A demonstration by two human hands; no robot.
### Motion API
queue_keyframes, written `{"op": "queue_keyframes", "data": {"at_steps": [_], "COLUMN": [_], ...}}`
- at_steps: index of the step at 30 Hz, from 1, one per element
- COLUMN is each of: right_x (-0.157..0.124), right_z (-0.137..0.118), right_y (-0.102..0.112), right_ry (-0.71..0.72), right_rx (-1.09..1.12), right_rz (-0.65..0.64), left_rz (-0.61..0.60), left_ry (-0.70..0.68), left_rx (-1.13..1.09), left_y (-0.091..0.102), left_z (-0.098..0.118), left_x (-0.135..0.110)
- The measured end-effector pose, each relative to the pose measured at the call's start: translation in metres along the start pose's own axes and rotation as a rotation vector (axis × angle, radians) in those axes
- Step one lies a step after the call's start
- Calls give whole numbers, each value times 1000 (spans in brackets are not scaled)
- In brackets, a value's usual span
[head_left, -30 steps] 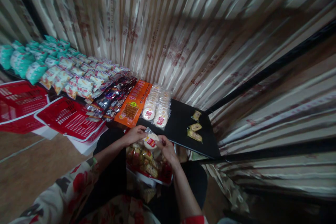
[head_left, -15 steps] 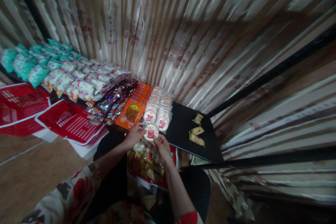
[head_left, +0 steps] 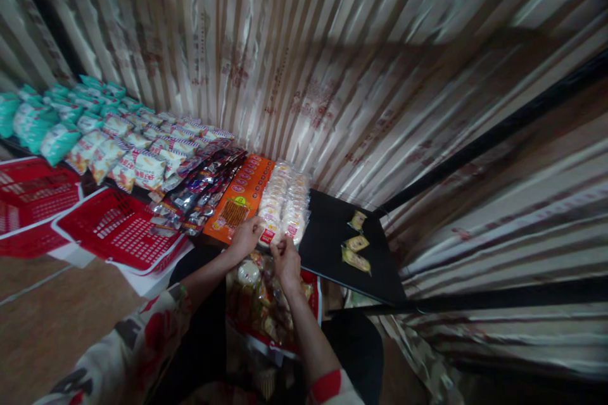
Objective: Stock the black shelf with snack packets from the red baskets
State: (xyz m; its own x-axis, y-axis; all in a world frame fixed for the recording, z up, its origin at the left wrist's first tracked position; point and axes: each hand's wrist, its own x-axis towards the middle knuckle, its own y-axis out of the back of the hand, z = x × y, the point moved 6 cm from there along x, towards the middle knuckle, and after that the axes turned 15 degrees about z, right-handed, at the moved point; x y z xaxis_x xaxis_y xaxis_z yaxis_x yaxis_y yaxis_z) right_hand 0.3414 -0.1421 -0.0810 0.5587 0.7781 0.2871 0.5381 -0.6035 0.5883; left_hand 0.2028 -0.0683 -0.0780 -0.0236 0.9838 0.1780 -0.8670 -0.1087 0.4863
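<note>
Between my two hands is a round white wrapped cracker (head_left: 268, 235) with a red label, at the near end of the left row of such packs. My left hand (head_left: 246, 237) is closed on its left edge, thumb and fingers pinched. My right hand (head_left: 287, 263) pinches its lower right edge. Beside it runs a second row of the white round packs (head_left: 294, 218). An orange packet (head_left: 240, 199) with a picture of brown sticks lies to the left. Below my hands, a red basket (head_left: 317, 304) holds several mixed wrapped snacks, partly hidden by my right forearm.
Dark shiny packets (head_left: 209, 180), white snack bags (head_left: 149, 168) and green bags (head_left: 59, 139) line the shelf leftward. Several yellow wrapped pieces (head_left: 356, 259) lie on the black board (head_left: 327, 247). Two red baskets stand at left, the nearer one (head_left: 123, 228) beside my knee. A striped curtain (head_left: 308, 76) hangs behind.
Both hands have moved the round cracker slightly forward and left, from in front of the left row to its near end. The view has shifted a little.
</note>
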Motion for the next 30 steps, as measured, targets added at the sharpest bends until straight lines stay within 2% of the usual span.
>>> {"op": "queue_keyframes", "data": {"at_steps": [4, 10, 15, 18, 21, 23, 27, 30], "right_x": [0, 1, 2, 1, -2, -5, 1, 12], "right_z": [3, 1, -3, -3, -4, -4, 0, 6], "right_y": [-10, -8, -9, -11, -12, -10, 3, 11], "right_ry": [-44, -16, 59, 118, 164, 201, 292, 383], "right_rx": [109, 173, 137, 91, 70, 56, -82, -210], "right_rz": [9, 37, 32, 33, 41, 42, 159, 258], "left_rz": [8, 75, 103, 161, 249, 260, 214, 232], "left_ry": [-2, -9, -61, -123, -238, -316, -422, -446], "left_rx": [84, 32, 123, 152, 185, 201, 259, 313], "left_y": [-2, -2, -7, -6, -1, -1, -9, -15], "left_z": [-4, -7, -6, -1, 6, 10, 13, 15], "left_x": [7, 11, 14, 8, -6, -17, -30, -29]}}
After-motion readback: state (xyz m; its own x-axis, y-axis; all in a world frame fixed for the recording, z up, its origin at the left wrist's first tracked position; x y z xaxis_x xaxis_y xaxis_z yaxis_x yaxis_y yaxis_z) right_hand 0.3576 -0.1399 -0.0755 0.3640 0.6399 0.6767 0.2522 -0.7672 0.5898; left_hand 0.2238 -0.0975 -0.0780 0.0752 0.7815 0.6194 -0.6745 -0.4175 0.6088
